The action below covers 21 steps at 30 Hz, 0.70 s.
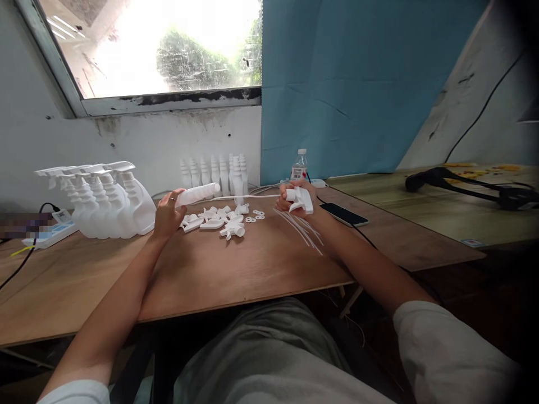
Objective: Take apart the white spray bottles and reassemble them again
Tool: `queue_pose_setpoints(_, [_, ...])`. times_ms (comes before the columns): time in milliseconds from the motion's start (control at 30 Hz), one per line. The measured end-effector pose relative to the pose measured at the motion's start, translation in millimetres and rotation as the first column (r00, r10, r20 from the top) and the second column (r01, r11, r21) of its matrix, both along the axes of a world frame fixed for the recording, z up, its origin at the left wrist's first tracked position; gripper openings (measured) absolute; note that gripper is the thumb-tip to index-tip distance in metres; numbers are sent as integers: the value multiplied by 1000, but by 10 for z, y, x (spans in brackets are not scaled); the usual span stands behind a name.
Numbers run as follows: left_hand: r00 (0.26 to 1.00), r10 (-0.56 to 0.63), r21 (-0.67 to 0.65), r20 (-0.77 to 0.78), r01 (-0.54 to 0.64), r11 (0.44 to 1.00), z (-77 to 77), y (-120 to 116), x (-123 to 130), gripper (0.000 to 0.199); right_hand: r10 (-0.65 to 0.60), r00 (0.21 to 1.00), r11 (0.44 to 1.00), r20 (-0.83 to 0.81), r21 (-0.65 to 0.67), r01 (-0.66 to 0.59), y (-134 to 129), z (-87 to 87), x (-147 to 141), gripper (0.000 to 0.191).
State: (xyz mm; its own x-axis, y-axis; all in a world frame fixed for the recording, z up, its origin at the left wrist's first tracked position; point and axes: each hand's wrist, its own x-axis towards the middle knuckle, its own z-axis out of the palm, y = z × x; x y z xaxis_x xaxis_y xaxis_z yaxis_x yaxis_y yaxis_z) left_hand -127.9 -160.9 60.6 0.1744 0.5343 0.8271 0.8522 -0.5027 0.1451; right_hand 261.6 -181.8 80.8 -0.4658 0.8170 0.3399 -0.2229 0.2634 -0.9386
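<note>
My left hand, left of centre in the frame, is closed around the base end of a white bottle. The bottle lies nearly level, its long axis running across the picture, the mouth tipped slightly up and facing right. On that side, well apart, my right hand is curled around a white spray head, whose round collar faces left, toward the mouth. A thin white line, perhaps a tube, crosses the gap just under the mouth; I cannot tell where its 2 ends sit. Below, nearer my left hand, loose spray heads lie on the table.
</note>
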Motion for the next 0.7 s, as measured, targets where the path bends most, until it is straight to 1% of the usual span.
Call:
queue_pose_setpoints(100, [1000, 0, 6, -17, 0, 1000, 2, -7, 2, 44, -2, 1000, 1000, -13, 7, 2, -27, 16, -11, 39])
queue_pose_setpoints(167, [1000, 6, 10, -22, -6, 1000, -2, -3, -5, 44, 5, 997, 999, -77, 47, -2, -37, 45, 14, 39])
queue_pose_setpoints(233, [1000, 14, 4, -18, -14, 1000, -11, 6, -14, 44, 37, 988, 995, -152, 94, -23, -36, 71, 51, 38])
queue_pose_setpoints(300, [1000, 15, -7, -13, -16, 1000, -20, 16, -19, 45, 59, 980, 992, -189, 120, -37, -25, 81, 82, 36])
queue_pose_setpoints(500, [1000, -1, -1, -17, 1, 1000, -22, 13, 1, 44, -56, 996, 998, -62, 35, 58, -21, 48, 52, 37])
queue_pose_setpoints(600, [1000, 2, -3, -22, -2, 1000, -14, 6, 6, 44, -70, 997, 997, -41, 22, 71, -42, 54, 25, 36])
queue_pose_setpoints(700, [1000, 14, -14, -14, -14, 1000, -19, 15, -9, 45, -63, 996, 997, -65, 45, 66, -41, 68, 39, 38])
